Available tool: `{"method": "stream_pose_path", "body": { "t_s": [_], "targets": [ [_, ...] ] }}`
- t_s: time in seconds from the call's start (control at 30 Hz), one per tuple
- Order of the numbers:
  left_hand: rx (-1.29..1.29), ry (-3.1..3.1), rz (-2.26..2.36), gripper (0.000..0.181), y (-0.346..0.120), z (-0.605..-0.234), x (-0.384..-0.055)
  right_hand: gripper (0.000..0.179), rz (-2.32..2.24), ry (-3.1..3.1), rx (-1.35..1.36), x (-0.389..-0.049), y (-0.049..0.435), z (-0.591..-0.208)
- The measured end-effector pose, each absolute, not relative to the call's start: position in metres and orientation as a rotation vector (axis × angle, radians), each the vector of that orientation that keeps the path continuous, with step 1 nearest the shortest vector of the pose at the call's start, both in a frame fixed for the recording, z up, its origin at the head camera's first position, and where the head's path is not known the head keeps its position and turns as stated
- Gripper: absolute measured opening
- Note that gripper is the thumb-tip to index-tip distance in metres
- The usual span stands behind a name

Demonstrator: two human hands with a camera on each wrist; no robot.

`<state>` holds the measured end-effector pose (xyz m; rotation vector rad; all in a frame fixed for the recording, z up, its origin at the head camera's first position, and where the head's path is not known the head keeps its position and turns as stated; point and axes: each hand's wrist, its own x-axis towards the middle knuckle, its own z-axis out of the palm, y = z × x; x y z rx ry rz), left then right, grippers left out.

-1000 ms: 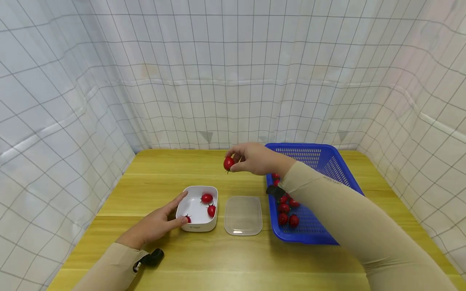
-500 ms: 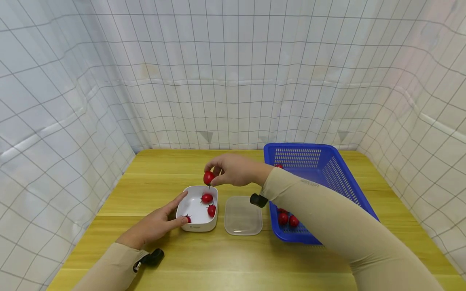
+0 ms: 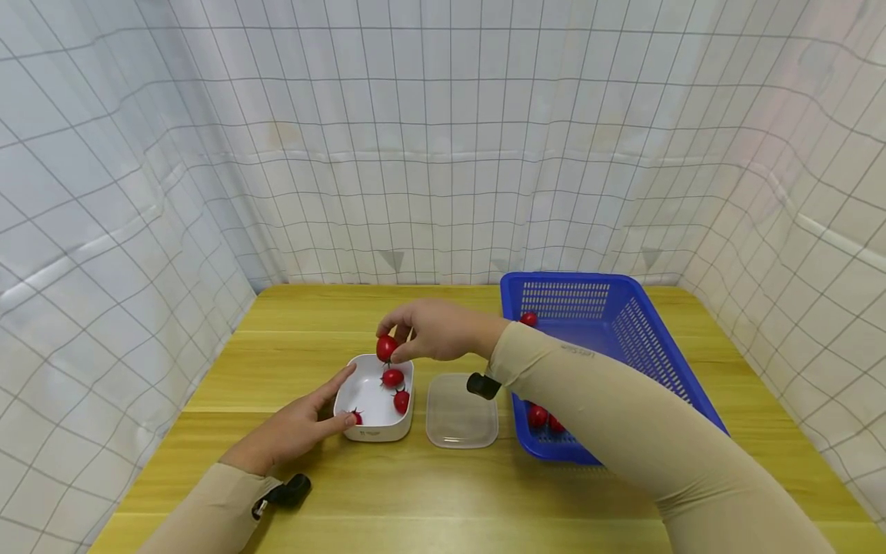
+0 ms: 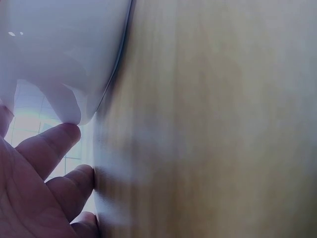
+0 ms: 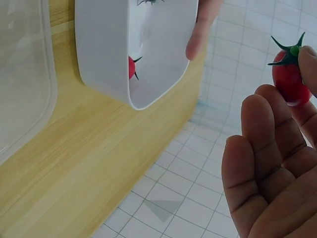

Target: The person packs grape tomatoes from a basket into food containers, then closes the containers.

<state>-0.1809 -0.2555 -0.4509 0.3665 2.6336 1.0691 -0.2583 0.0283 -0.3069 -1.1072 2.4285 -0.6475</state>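
My right hand (image 3: 436,331) pinches a cherry tomato (image 3: 386,348) just above the back edge of a white square box (image 3: 377,434). In the right wrist view that tomato (image 5: 291,82) shows its green calyx, with the thumb against it. The box holds a cherry tomato (image 3: 392,378) near the back, another tomato (image 3: 401,402) at the right, and a third, partly hidden by the left thumb. My left hand (image 3: 294,431) rests against the box's left side, index finger and thumb stretched along the rim. The left wrist view shows a fingertip (image 4: 69,133) touching the outer wall.
A translucent lid (image 3: 462,412) lies flat to the right of the box. Farther right stands a blue basket (image 3: 626,331) with several cherry tomatoes (image 3: 537,416), partly hidden by the right forearm. A gridded white curtain (image 3: 450,192) surrounds the wooden table (image 3: 429,500).
My right hand has moved left and a little nearer from beside the basket, bringing the pinched tomato to the box's back edge. My left hand and the box stay where they were.
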Motion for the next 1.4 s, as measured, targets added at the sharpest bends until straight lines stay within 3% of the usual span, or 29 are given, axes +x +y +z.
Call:
{"method": "stream_pose_path", "body": {
  "t_s": [0.3, 0.6, 1.0, 1.4],
  "targets": [
    [0.376, 2.617, 1.106, 0.082, -0.256, -0.453, -0.181, 0.044, -0.708, 2.406, -1.113, -0.262, 0.035, -0.306],
    [0.388, 2.647, 1.087, 0.082, -0.257, -0.453, -0.181, 0.045, -0.838, 2.587, -0.894, -0.287, 0.089, -0.302],
    [0.379, 2.653, 1.068, 0.083, -0.256, -0.451, -0.181, 0.04, -0.936, 2.855, -0.523, -0.335, 0.188, -0.341],
    [0.386, 2.656, 1.068, 0.082, -0.257, -0.453, -0.181, 0.04, -0.635, 2.628, -0.538, -0.344, 0.242, -0.374]
  ]
}}
